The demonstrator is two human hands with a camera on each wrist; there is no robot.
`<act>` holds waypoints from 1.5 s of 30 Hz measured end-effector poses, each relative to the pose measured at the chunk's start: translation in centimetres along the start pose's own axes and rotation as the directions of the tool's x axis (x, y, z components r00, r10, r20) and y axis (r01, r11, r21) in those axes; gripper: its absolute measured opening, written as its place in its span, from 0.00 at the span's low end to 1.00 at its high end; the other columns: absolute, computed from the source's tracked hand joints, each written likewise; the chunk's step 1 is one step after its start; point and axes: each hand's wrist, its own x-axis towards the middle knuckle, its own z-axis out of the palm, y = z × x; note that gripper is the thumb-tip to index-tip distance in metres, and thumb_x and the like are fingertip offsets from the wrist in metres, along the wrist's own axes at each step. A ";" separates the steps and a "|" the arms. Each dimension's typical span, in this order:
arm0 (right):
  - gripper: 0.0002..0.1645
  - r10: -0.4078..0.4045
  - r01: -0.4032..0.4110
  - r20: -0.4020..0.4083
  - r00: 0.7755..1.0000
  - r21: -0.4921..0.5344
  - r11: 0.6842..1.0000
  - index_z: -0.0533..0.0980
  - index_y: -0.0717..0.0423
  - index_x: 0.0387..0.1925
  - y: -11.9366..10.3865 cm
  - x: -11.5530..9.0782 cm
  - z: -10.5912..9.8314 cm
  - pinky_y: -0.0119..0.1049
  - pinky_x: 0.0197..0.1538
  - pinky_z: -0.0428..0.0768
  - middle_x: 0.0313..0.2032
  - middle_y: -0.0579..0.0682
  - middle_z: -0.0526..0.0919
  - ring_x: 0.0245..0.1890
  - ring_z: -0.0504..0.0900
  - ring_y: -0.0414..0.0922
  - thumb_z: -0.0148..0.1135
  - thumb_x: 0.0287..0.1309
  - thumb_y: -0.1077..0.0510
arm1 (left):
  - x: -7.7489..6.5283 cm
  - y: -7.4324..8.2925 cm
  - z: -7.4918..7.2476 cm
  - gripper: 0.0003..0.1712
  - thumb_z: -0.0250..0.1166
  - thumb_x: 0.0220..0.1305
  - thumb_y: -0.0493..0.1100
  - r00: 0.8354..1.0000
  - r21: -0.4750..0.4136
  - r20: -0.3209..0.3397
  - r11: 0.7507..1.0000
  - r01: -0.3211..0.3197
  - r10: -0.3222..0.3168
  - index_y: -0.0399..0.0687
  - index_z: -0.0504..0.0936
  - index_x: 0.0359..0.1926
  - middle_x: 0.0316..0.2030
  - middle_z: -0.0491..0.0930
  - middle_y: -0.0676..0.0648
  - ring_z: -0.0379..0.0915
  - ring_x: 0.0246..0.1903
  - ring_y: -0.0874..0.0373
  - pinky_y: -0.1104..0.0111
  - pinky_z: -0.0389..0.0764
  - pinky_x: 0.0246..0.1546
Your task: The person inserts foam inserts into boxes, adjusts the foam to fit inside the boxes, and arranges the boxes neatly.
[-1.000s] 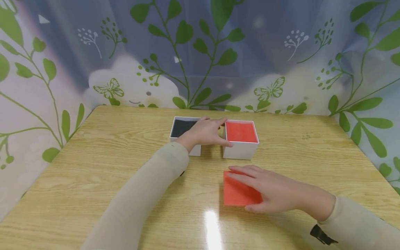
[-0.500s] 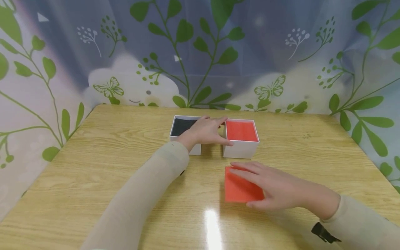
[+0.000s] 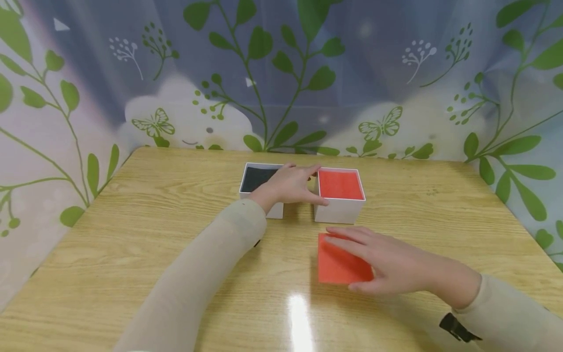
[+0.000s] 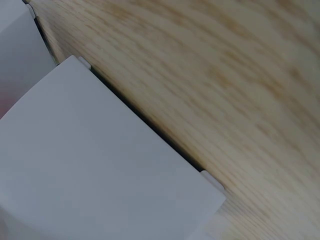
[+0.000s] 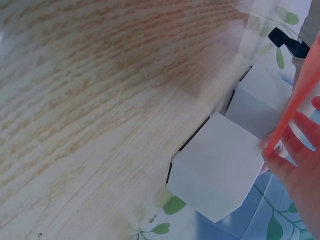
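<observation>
My left hand (image 3: 292, 187) reaches over a white box (image 3: 260, 178) holding dark sheets and grips the left side of a second white box (image 3: 338, 211). Its thumb lies over the near rim and a finger reaches the far left corner. That second box is filled with red sheets (image 3: 340, 185). In front of it, my right hand (image 3: 391, 261) holds a square orange-red sheet (image 3: 338, 264) by its right side. The right wrist view shows the sheet (image 5: 297, 95) edge-on, thin and slightly bent, pinched by thumb and fingers. The left wrist view shows white box walls (image 4: 100, 160) but hardly any hand.
Both boxes stand side by side, a narrow gap between them, on a wood-grain table (image 3: 176, 234). A patterned curtain (image 3: 198, 73) with green leaves hangs behind the table's far edge. Black straps (image 3: 457, 327) show at the right sleeve.
My right hand, with the orange-red sheet, has moved slightly away from me and to the right, nearer the box of red sheets. My left hand stays where it was.
</observation>
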 end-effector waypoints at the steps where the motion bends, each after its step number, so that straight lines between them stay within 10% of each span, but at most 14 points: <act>1: 0.48 0.002 -0.002 -0.001 1.000 0.000 1.000 0.54 0.48 0.71 0.0 0.0 0.0 0.51 0.57 0.69 0.70 0.46 0.53 0.66 0.58 0.50 0.66 0.52 0.47 | 0.0 0.0 0.0 0.59 0.57 0.47 0.77 1.000 0.000 0.000 1.000 0.000 0.000 0.51 0.51 0.73 0.62 0.68 0.56 0.66 0.57 0.64 0.59 0.45 0.66; 45: 0.49 0.045 -0.045 0.005 0.999 -0.009 0.999 0.53 0.45 0.71 0.2 -0.2 -1.9 0.50 0.59 0.68 0.71 0.44 0.51 0.66 0.57 0.49 0.66 0.53 0.44 | -0.2 0.0 -0.1 0.59 0.57 0.47 0.77 1.000 0.010 -0.005 1.000 -0.002 0.002 0.50 0.50 0.73 0.62 0.68 0.56 0.66 0.57 0.65 0.60 0.46 0.66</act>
